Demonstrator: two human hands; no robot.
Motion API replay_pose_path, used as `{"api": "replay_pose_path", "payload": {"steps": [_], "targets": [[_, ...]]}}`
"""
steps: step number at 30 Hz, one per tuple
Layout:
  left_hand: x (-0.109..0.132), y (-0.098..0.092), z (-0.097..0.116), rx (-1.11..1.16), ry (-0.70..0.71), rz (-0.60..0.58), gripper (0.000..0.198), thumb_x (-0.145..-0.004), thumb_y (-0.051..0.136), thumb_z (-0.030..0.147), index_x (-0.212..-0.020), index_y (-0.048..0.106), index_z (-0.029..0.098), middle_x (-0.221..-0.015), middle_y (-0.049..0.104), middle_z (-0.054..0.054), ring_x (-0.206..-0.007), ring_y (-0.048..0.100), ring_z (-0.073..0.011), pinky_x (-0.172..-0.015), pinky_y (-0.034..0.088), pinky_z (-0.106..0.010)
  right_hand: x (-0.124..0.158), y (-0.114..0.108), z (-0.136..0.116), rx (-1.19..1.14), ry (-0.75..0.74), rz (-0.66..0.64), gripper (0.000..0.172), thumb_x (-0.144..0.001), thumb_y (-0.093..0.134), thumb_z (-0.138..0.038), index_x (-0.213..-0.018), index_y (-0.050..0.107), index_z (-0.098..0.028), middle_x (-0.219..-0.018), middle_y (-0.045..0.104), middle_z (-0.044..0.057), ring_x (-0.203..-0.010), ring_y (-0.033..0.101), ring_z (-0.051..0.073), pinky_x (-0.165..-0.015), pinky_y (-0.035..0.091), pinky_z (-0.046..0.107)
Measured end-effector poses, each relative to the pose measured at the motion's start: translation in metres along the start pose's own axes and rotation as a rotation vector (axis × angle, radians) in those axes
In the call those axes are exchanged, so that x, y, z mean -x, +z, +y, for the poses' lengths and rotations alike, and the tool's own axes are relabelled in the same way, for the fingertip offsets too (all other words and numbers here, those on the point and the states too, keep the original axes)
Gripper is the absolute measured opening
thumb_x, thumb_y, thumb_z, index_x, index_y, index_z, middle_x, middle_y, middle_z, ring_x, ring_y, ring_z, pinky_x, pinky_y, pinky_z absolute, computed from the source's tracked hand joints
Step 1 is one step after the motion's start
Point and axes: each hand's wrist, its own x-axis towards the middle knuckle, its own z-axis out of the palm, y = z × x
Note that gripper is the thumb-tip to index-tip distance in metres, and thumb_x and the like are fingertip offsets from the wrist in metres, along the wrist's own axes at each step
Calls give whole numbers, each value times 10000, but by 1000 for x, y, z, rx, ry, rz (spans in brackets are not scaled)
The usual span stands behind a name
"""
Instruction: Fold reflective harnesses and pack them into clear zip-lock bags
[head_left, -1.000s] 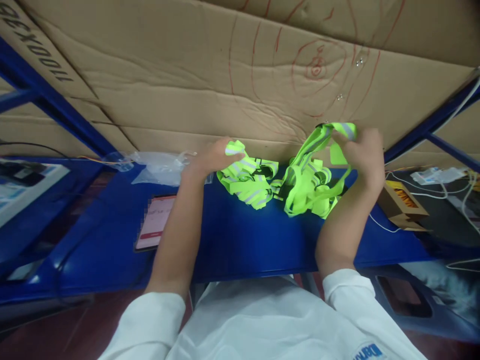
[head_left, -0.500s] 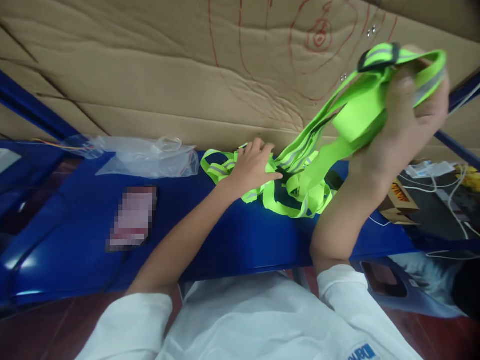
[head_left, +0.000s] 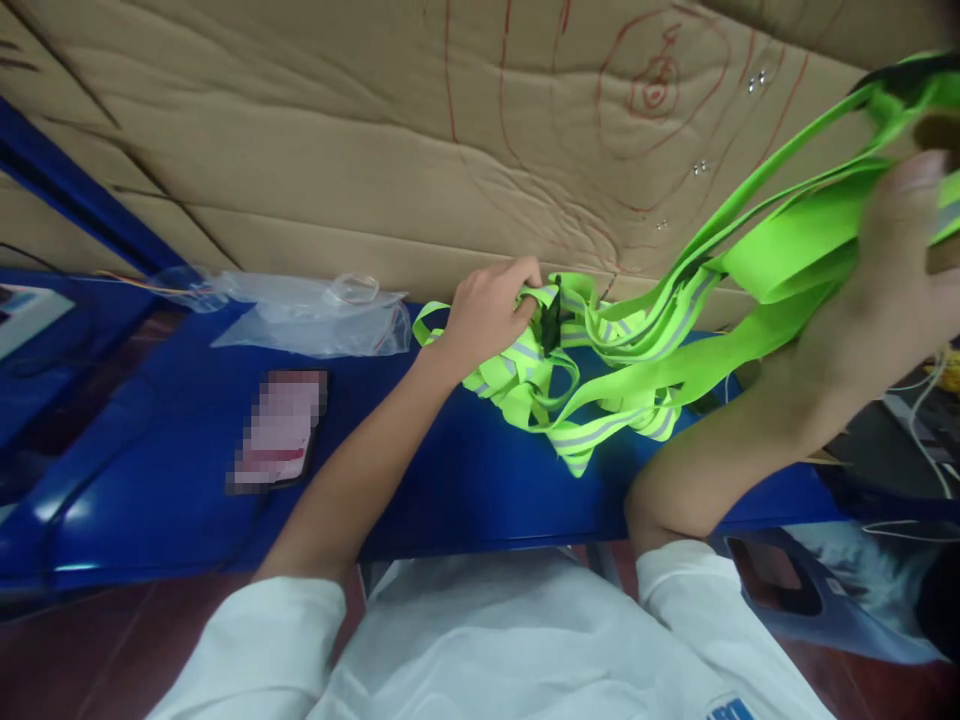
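Note:
Neon-green reflective straps with grey stripes lie in a tangled heap on the blue table. At the heap's left side my left hand is closed on part of the straps, beside a black buckle. My right hand, raised at the right edge of the view, grips the other end of the straps. Several bands stretch between the two hands, slanting up to the right. A dark piece sits on the straps above my right hand, partly cut off by the frame edge.
A phone, its screen blurred out, lies on the blue table at left. Behind it is a clear plastic bag. A cardboard sheet with red drawn lines stands along the back. White cables are at far right.
My right hand has moved further right, drawing the straps out. My left hand, earlier spread over the heap, has closed on the straps. A black buckle now shows beside it.

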Motion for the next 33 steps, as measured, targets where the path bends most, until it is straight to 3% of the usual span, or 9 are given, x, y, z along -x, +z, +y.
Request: {"api": "replay_pose_path", "payload": {"steps": [4, 8, 11, 14, 17, 20, 24, 27, 33], "targets": [[-5, -4, -11, 242, -114, 129, 178, -1011, 521, 187, -1173, 559, 250, -1065, 728, -34, -1030, 724, -251, -928, 524, -367, 17, 25, -18, 61, 21, -31, 736, -1000, 553, -715, -1602, 503, -295, -1641, 449, 164, -1528, 443, 445, -1179, 449, 642], [-12, 2, -7, 566, -331, 95, 221, -1110, 404, 282, -1330, 420, 295, -1050, 720, -41, -993, 760, -250, -809, 594, -359, 27, 56, -45, 83, 58, -84, 738, -1000, 602, -638, -1602, 507, -222, -1623, 490, 193, -1529, 457, 429, -1253, 373, 652], [-12, 1, 9, 746, -406, 48, 262, -1108, 360, 311, -1369, 373, 301, -1148, 720, -55, -1134, 745, -260, -807, 620, -351, 25, 76, -75, -59, -59, -221, 709, -1052, 545, -589, -1616, 494, -162, -1631, 506, 159, -1545, 467, 357, -1313, 356, 532], [-9, -10, 21, 832, -365, 52, 303, -1068, 359, 313, -1369, 378, 282, -1267, 701, -61, -1221, 717, -259, -875, 631, -362, 19, 94, -106, -204, -227, -370, 634, -1071, 532, -578, -1599, 514, -226, -1574, 582, 96, -1460, 570, 325, -1241, 453, 470], [-6, -27, 19, 810, -352, 90, 371, -1008, 393, 304, -1378, 400, 265, -1275, 702, -54, -1230, 710, -259, -935, 633, -386, 14, 110, -130, -226, -247, -447, 668, -1081, 502, -609, -1612, 494, -203, -1349, 728, 110, -1230, 716, 331, -1046, 564, 424], [-5, -39, 8, 793, -340, 120, 390, -924, 475, 283, -1312, 458, 258, -1250, 719, -46, -1203, 706, -259, -978, 625, -413, 11, 124, -147, -200, -228, -429, 692, -1077, 497, -642, -1608, 491, -198, -1152, 780, 100, -1080, 759, 327, -927, 575, 387], [-4, -47, -3, 731, -276, 184, 347, -919, 555, 379, -1249, 479, 303, -1287, 706, 1, -1198, 675, -252, -963, 620, -411, 7, 143, -164, -202, -121, -331, 801, -990, 563, -766, -1595, 482, -247, -1232, 759, 104, -1160, 732, 361, -970, 563, 436], [0, -56, -3, 667, -241, 94, 399, -941, 604, 483, -1299, 500, 339, -1342, 682, 15, -1195, 669, -260, -920, 623, -400, 3, 154, -168, -262, -36, -219, 736, -978, 556, -783, -1464, 583, -231, -1258, 744, 100, -1168, 727, 344, -975, 566, 457], [15, -91, -9, 505, -168, -97, 567, -878, 744, 679, -1274, 619, 293, -1215, 704, -52, -1114, 705, -292, -889, 620, -398, 2, 150, -154, -324, -142, -178, 523, -988, 653, -553, -1397, 612, -231, -1328, 717, 69, -1255, 683, 306, -1075, 543, 465]]}}
